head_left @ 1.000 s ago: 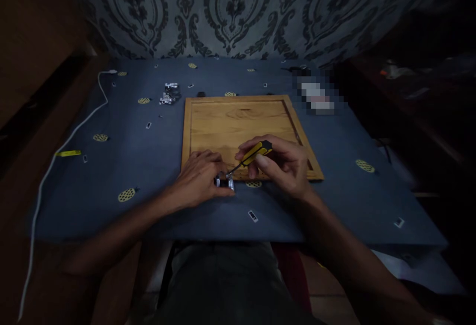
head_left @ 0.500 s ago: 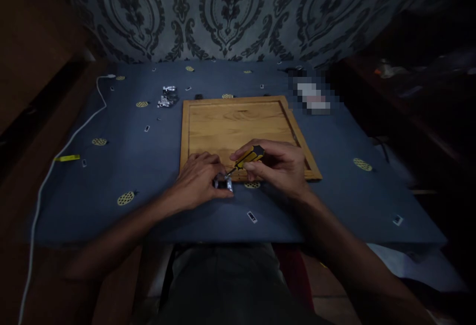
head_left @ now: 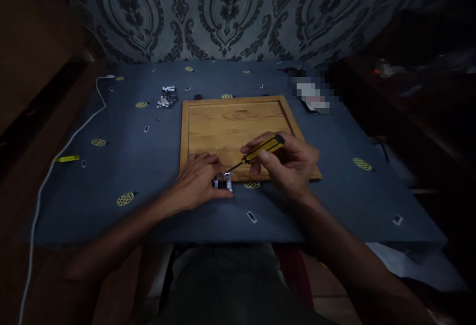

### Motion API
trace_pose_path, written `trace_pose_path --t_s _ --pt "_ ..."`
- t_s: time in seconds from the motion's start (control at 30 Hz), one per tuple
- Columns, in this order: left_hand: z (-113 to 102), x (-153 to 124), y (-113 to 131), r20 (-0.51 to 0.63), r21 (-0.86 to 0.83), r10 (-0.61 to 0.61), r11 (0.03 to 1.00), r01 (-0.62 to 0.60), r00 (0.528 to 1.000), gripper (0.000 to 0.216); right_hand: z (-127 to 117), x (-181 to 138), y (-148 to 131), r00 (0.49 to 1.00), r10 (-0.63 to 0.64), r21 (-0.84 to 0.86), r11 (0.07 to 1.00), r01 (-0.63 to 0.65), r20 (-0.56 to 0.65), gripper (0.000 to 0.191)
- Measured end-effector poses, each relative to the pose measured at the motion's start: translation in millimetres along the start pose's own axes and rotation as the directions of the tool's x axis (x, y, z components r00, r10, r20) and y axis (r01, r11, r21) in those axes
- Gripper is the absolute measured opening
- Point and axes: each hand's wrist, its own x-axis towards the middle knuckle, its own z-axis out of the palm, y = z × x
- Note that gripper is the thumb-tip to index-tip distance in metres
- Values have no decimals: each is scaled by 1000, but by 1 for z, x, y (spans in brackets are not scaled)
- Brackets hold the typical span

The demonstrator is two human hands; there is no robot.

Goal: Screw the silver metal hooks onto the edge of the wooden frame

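Observation:
At the near edge of a framed wooden panel [head_left: 234,126], my left hand [head_left: 199,178] is closed on a shiny metal cabinet hinge [head_left: 223,183]. The hinge sits at the panel's near-left part, with some of it hidden by my fingers. My right hand [head_left: 292,163] grips a yellow-and-black screwdriver [head_left: 265,149]. Its thin shaft slants down to the left, and the tip reaches the hinge; whether it sits in a screw head I cannot make out. Small dark holes show along the panel's near edge, right of the hinge.
Several more metal hinges [head_left: 167,97] lie behind and left of the panel, with a small screw [head_left: 158,119] near them. A white cable [head_left: 70,139] and a yellow strip [head_left: 67,159] lie at the left. A blurred-out object [head_left: 312,97] rests at the back right of the blue tablecloth [head_left: 148,161].
My right hand has moved right and slightly up with the screwdriver, showing more of its shaft. The tip remains at the hinge. My left hand stays in place.

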Motion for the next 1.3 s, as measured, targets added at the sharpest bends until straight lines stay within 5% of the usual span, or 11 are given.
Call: trace_pose_path --t_s 0.97,1.3 --pt "2 -1 -1 -35 9 20 1000 -19 999 41 0 -2 2 991 86 -130 989 -72 106 26" --pt "4 -1 -2 -24 11 12 1000 -12 1000 42 -6 5 -3 964 100 -80 993 -82 248 23"
